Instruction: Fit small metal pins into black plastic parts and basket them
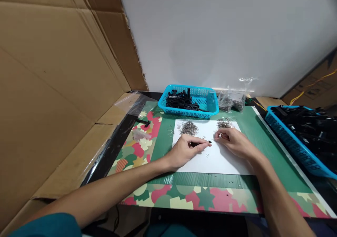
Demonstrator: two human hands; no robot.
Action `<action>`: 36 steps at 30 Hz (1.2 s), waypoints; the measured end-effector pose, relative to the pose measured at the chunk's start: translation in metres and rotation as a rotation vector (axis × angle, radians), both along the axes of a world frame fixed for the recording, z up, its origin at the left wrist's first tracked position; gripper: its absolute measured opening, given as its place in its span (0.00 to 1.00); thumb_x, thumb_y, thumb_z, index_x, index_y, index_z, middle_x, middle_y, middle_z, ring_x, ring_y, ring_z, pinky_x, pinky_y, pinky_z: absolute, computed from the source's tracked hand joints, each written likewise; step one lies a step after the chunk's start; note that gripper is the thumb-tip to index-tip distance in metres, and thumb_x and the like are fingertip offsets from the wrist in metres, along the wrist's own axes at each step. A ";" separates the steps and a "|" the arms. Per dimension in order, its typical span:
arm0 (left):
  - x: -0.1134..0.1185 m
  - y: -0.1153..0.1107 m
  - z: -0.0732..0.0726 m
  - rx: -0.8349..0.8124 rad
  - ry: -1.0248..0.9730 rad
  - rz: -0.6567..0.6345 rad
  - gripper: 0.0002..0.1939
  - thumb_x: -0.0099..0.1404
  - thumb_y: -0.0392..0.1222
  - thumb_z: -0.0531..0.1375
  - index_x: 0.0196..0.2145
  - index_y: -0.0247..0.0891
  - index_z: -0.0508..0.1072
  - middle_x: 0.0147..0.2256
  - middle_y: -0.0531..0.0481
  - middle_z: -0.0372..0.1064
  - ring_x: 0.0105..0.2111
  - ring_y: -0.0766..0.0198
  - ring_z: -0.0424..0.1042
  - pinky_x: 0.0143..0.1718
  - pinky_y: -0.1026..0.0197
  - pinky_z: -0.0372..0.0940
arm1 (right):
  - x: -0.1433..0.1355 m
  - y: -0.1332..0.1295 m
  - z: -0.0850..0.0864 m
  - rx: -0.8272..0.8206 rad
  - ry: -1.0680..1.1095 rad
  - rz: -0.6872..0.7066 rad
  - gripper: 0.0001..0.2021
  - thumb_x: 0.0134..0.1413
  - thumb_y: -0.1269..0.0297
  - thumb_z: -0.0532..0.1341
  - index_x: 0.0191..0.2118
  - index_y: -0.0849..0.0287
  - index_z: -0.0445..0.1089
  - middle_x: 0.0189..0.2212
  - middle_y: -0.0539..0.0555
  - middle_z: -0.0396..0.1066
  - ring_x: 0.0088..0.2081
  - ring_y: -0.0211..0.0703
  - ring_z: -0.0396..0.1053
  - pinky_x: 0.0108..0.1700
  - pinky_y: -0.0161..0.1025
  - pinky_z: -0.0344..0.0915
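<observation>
My left hand [183,152] is closed round a small black plastic part [210,142], whose end pokes out past the fingertips. Just to its right, my right hand [234,142] has thumb and fingers pinched together; anything between them is too small to make out. Both hands are over a white sheet of paper [189,167]. Behind the left hand lies a heap of tiny metal pieces [189,128], and a second metal heap [224,123] is just behind the right hand. A few loose bits [207,155] are scattered in front of the fingers.
A blue basket [184,113] with black parts stands behind the paper, beside clear bags [231,101] of metal pieces. Another blue basket [295,138], heaped with black parts, is at right. A black part [143,122] lies at left. Cardboard [52,72] walls the left side.
</observation>
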State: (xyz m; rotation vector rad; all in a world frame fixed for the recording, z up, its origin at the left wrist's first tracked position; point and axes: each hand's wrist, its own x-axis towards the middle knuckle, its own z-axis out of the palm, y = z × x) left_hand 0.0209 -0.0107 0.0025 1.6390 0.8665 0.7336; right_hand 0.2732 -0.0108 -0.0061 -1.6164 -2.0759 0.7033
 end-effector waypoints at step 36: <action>-0.015 0.000 -0.002 0.101 0.023 -0.007 0.13 0.75 0.47 0.60 0.45 0.39 0.82 0.42 0.49 0.75 0.33 0.64 0.66 0.34 0.62 0.58 | -0.015 -0.004 0.002 -0.092 0.464 0.033 0.16 0.71 0.49 0.59 0.38 0.57 0.68 0.25 0.45 0.54 0.27 0.38 0.51 0.29 0.38 0.46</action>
